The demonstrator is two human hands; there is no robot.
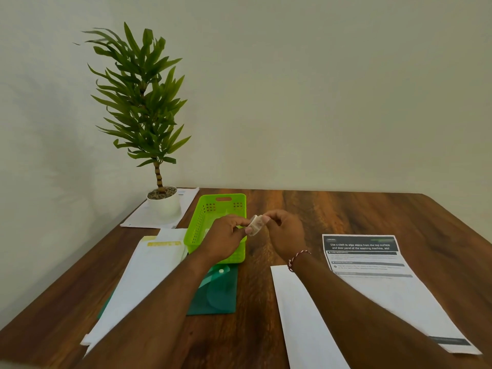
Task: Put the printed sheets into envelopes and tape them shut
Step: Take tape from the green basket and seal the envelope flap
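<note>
Both my hands meet above the table's middle, holding a small roll of clear tape (255,225) between them. My left hand (226,237) grips the roll from the left with thumb and fingers. My right hand (285,235) pinches its right side. A printed sheet (394,286) with a dark header lies flat at the right. A long white envelope (303,320) lies under my right forearm. More white envelopes (143,283), one with a yellow strip, lie at the left, partly hidden by my left arm.
A lime green plastic basket (202,219) stands just behind my left hand. A dark green folder (221,294) lies in front of it. A potted plant (163,202) stands on papers (138,219) at the back left corner, by the wall.
</note>
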